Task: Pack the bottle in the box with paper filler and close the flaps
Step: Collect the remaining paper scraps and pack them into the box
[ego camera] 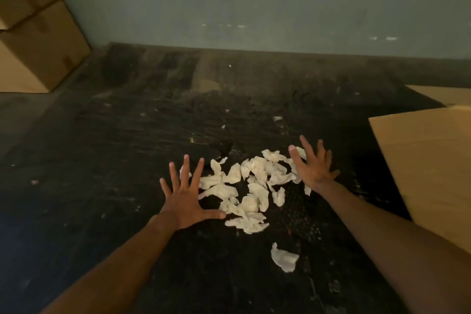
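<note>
A loose pile of torn white paper filler (pixel 251 186) lies on the dark work surface (pixel 114 160). My left hand (pixel 186 199) is spread flat with straight fingers at the pile's left edge. My right hand (pixel 312 166) is spread open at the pile's right edge, thumb over the scraps. Neither hand holds anything. One stray scrap (pixel 284 257) lies apart, nearer to me. A brown cardboard box flap (pixel 428 166) reaches in from the right. No bottle is in view.
Stacked cardboard boxes (pixel 35 41) stand at the back left corner against a grey-green wall (pixel 254 2). Another cardboard sheet (pixel 443 94) lies behind the right flap. Small paper bits are scattered over the surface.
</note>
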`<state>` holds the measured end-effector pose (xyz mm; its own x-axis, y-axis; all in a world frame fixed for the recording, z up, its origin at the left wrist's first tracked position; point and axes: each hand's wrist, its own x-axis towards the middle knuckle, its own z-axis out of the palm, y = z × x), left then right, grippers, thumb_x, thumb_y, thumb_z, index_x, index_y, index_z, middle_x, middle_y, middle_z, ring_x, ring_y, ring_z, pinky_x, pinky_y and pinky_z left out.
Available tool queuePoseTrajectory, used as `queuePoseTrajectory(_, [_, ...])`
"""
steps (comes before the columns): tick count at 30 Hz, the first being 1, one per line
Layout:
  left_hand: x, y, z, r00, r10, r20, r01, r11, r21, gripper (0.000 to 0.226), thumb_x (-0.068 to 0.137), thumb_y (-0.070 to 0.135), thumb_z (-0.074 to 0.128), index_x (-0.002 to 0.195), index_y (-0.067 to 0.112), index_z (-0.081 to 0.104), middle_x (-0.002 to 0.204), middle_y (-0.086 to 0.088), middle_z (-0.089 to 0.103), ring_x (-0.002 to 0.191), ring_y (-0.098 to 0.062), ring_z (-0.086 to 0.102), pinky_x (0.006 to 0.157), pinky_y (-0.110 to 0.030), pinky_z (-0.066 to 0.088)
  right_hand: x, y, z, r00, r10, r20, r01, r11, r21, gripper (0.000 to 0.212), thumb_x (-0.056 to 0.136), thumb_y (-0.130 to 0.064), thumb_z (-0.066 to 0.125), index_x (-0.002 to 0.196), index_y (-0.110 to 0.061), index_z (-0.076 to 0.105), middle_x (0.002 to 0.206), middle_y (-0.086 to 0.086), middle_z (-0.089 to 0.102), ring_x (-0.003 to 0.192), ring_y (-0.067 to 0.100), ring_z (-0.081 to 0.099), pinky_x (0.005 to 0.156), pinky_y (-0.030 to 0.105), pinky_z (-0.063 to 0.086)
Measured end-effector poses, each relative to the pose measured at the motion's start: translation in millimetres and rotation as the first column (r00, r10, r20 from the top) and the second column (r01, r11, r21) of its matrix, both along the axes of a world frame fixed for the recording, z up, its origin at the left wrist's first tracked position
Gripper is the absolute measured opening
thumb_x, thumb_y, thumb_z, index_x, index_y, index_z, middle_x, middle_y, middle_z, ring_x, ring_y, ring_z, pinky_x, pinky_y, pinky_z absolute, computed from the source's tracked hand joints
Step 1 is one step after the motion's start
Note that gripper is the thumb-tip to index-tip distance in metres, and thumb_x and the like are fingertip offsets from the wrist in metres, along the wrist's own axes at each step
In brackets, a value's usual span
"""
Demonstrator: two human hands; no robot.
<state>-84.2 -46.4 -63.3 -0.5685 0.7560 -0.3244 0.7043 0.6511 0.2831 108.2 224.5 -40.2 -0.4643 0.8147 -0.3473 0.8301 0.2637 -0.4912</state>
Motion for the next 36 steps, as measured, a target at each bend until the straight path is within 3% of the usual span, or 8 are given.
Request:
queuePoseTrajectory(8, [-54.9,34.2,-0.5,0.969,-0.246,0.027,0.247,0.969,-0.031,0.154,0.038,0.091,0.066,0.138,0.044,-0.041,0.149,-0.001,-0.05,0.136,-0.038,-0.041,0.111,-0.071,-0.011,-28.1,-10.1,-3.0,0.753,0.626,0.203,-0.624,0.777,-0.08,0.082,0.068,-0.095,0.026,0.136,-0.072,-0.012,0.16,-0.009,-0.031,0.147,0.032,-0.026,0.108,0.076,-0.008])
queuePoseTrajectory(15, [-59.6,79.6,8.8,0.822,-0.569,-0.014,0.562,0.815,-0.139,0.153,0.04,0.084,0.074,0.141,0.048,-0.035,0.153,0.003,-0.044,0.138,-0.035,-0.04,0.112,-0.064,-0.018,-19.8,-70.8,-8.8,0.645,0.717,0.265,-0.734,0.677,-0.046,0.11,0.06,-0.096,0.043,0.138,-0.063,-0.027,0.153,-0.007,-0.043,0.142,0.03,-0.037,0.109,0.074,-0.011])
queuePoseTrajectory(21, [-55.0,79.1,-5.6,0.73,-0.674,-0.113,0.653,0.737,-0.174,0.126,0.05,0.091,0.06,0.15,0.051,-0.005,0.165,0.008,-0.012,0.15,-0.03,-0.015,0.116,-0.065,-0.004,-1.9,-122.5,-22.5,0.621,0.725,0.299,-0.771,0.634,0.063,0.126,0.052,-0.101,0.043,0.141,-0.053,-0.031,0.153,-0.003,-0.045,0.14,0.032,-0.041,0.106,0.074,-0.017])
queuePoseTrajectory(24, [-55.1,69.0,-6.8,0.747,-0.649,-0.145,0.648,0.759,-0.056,0.108,0.061,0.084,0.061,0.151,0.05,0.011,0.162,0.006,0.009,0.147,-0.026,0.003,0.118,-0.058,0.009,-0.9,-138.7,-30.4,0.638,0.695,0.33,-0.763,0.628,0.152,0.113,0.059,-0.1,0.033,0.142,-0.054,-0.028,0.159,0.001,-0.034,0.144,0.033,-0.033,0.105,0.076,-0.015])
queuePoseTrajectory(26, [-51.7,58.8,-8.0,0.767,-0.619,-0.168,0.628,0.779,0.0,0.094,0.072,0.067,0.066,0.151,0.046,0.02,0.157,0.003,0.019,0.143,-0.024,0.012,0.114,-0.054,0.017,1.3,-144.2,-34.4,0.675,0.668,0.313,-0.736,0.638,0.226,0.093,0.073,-0.093,0.029,0.15,-0.053,-0.006,0.165,0.001,-0.011,0.15,0.033,-0.018,0.11,0.074,-0.007])
queuePoseTrajectory(30, [-40.5,36.6,-16.1,0.798,-0.55,-0.246,0.581,0.81,0.075,0.07,0.082,0.042,0.067,0.145,0.032,0.038,0.143,-0.001,0.038,0.134,-0.024,0.032,0.107,-0.049,0.028,8.1,-146.4,-37.0,0.702,0.659,0.27,-0.71,0.612,0.349,0.058,0.082,-0.065,0.05,0.133,-0.039,0.047,0.142,-0.001,0.045,0.132,0.028,0.039,0.102,0.053,0.042])
queuePoseTrajectory(33, [-34.4,31.5,-19.0,0.824,-0.487,-0.289,0.527,0.846,0.077,0.059,0.087,0.026,0.065,0.141,0.022,0.043,0.137,-0.003,0.05,0.126,-0.023,0.046,0.106,-0.041,0.035,9.4,-151.5,-38.7,0.709,0.664,0.238,-0.697,0.606,0.384,0.055,0.078,-0.042,0.07,0.13,-0.031,0.053,0.13,0.002,0.054,0.118,0.026,0.051,0.091,0.041,0.048])
queuePoseTrajectory(36, [-30.8,36.0,-5.5,0.91,-0.363,-0.198,0.388,0.916,0.1,0.058,0.092,0.019,0.061,0.145,0.018,0.036,0.135,-0.008,0.056,0.121,-0.025,0.055,0.102,-0.04,0.045,5.2,-152.2,-29.6,0.731,0.644,0.227,-0.68,0.657,0.325,0.056,0.089,-0.023,0.064,0.141,-0.027,0.043,0.137,0.005,0.045,0.125,0.024,0.048,0.1,0.038,0.043])
